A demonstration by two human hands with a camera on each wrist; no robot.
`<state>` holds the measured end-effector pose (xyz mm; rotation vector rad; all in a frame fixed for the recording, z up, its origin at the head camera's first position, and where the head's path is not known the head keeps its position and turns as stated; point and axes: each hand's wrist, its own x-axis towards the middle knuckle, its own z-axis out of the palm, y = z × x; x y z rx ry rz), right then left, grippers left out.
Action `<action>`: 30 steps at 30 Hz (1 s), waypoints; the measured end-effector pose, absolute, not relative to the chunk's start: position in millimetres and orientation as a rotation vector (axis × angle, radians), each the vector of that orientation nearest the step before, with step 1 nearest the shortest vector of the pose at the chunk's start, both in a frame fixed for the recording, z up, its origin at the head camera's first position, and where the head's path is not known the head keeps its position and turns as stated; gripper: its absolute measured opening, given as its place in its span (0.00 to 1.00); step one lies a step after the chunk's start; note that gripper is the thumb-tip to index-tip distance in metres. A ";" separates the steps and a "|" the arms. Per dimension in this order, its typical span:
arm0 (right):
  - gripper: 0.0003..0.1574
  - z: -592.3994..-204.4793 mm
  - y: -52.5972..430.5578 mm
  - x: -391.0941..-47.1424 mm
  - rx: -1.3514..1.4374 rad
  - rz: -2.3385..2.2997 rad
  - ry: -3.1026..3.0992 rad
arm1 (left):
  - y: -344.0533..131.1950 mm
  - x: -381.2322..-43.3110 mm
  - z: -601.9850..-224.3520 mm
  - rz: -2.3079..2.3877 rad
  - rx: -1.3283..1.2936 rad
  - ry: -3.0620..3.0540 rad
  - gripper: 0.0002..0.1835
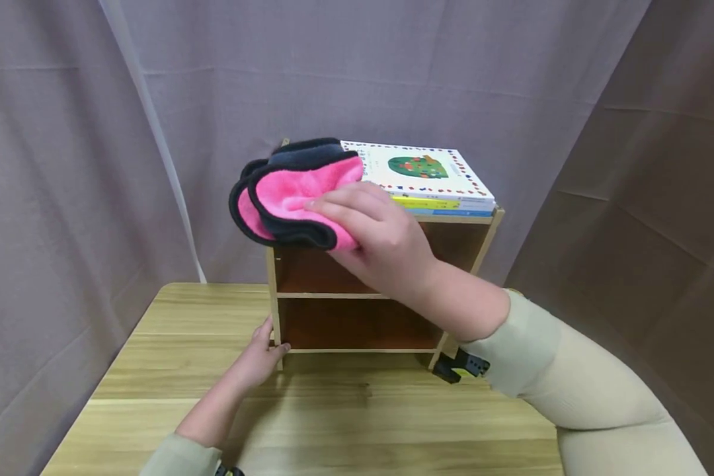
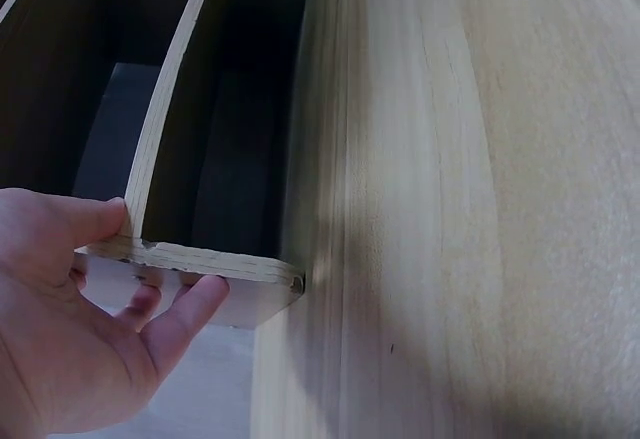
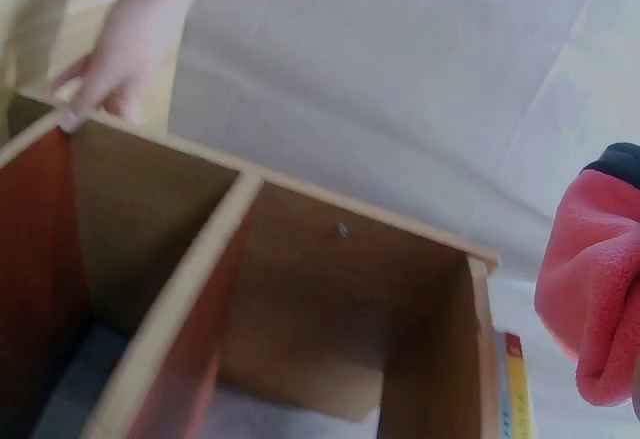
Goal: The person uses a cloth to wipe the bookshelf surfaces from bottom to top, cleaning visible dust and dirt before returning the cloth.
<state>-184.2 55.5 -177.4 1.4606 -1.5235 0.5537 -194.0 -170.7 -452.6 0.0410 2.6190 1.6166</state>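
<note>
A pink cloth [image 1: 291, 192] with black edging is held folded in my right hand [image 1: 387, 231], above the upper left part of a small wooden shelf [image 1: 357, 296]. The cloth's edge also shows at the right of the right wrist view, where most of that hand is out of sight. Low on the shelf, my left hand [image 1: 258, 357] grips the left side panel [image 2: 220, 261]. Its thumb lies at the front edge and its fingers press the outer face. Both visible compartments have dark insides.
Several stacked books [image 1: 428, 172] lie on the shelf top, the uppermost with a white cover and green picture. The shelf stands on a wood-grain table [image 1: 357, 423]. Grey curtains [image 1: 393, 73] hang behind and at the sides.
</note>
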 end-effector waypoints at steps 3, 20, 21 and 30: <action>0.19 -161.8 52.0 -193.7 1.414 0.518 -1.554 | -171.3 -192.9 -451.8 1.615 0.028 2.616 0.45; 0.13 -101.8 21.9 -241.0 1.042 0.388 -2.069 | -172.9 -194.6 -453.3 1.615 0.025 2.620 0.45; 0.14 -98.9 18.9 -242.3 1.010 0.363 -2.118 | -172.8 -194.8 -453.3 1.612 0.025 2.621 0.45; 0.20 -91.9 -6.5 -258.5 0.825 0.141 -2.400 | -169.9 -197.2 -455.5 1.611 0.046 2.634 0.45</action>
